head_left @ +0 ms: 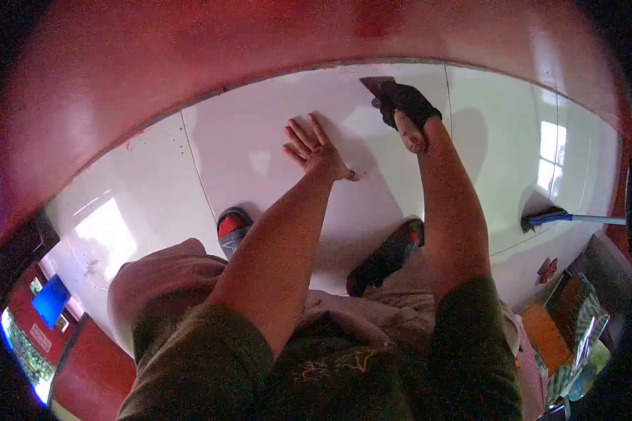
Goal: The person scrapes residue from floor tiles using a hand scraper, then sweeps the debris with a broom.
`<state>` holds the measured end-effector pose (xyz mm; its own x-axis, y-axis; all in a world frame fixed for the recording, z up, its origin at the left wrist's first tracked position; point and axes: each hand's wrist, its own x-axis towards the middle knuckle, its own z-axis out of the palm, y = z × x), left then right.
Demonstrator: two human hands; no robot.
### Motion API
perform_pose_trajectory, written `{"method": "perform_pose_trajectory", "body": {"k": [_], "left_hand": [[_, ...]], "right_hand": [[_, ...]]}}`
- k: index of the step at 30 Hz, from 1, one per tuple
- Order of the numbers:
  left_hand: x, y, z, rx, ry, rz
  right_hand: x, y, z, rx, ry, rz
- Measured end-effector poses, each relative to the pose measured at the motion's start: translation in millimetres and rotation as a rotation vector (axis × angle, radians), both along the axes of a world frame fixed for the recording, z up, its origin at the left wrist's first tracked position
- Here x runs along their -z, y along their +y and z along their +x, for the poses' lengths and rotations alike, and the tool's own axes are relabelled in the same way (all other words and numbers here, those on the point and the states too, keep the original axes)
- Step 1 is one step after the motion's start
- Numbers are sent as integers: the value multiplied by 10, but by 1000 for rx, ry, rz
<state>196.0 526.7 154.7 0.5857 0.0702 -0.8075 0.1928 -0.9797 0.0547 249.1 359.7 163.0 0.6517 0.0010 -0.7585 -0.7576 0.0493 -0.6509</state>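
Note:
My left hand (314,153) lies bare on the glossy white tiled floor (260,105), its fingers spread and palm down. A dark glove covers my right hand (416,105), which is closed around a scraper. The scraper's flat blade (376,84) points up and left, close to the seam where the floor meets the red wall (260,42). Its pale brown handle end (409,132) sticks out behind the hand, toward the wrist. Small red specks (182,140) mark the tiles to the left.
My dark shoes (233,230) with red parts stand on the tiles below the hands. On the right, a broom (551,216) with a blue handle lies across the floor. A small red item (548,270) and a cluster of bags and an orange-brown piece (546,335) sit at lower right.

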Motion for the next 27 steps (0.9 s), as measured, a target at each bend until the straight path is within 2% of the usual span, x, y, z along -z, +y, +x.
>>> {"method": "perform_pose_trajectory", "body": {"k": [5, 7, 8, 9, 13, 17, 18, 21, 25, 26, 27], "left_hand": [[-49, 4, 31, 0, 55, 20], [-22, 10, -7, 5, -13, -6], [-25, 3, -8, 10, -13, -8], [-25, 1, 6, 8, -6, -7], [32, 6, 4, 42, -5, 38], [48, 14, -22, 62, 31, 53], [63, 25, -31, 52, 9, 29], [30, 14, -53, 15, -27, 2], [2, 7, -5, -5, -8, 2], [-1, 12, -12, -9, -2, 6], [-11, 15, -23, -16, -2, 6]], "right_hand": [[-30, -40, -105, -96, 122, -78], [112, -73, -45, -173, -15, -105], [25, 0, -16, 19, -71, -53], [30, -26, 9, 20, -76, -56], [-64, 0, -5, -245, 179, -75], [84, 77, 29, -268, 16, -169], [22, 135, 64, -75, -21, -52], [40, 105, 177, -145, 69, -71], [15, 182, 7, -223, -6, -194], [100, 131, 22, -129, 55, -52], [214, 119, 111, -133, 63, -68]]}}
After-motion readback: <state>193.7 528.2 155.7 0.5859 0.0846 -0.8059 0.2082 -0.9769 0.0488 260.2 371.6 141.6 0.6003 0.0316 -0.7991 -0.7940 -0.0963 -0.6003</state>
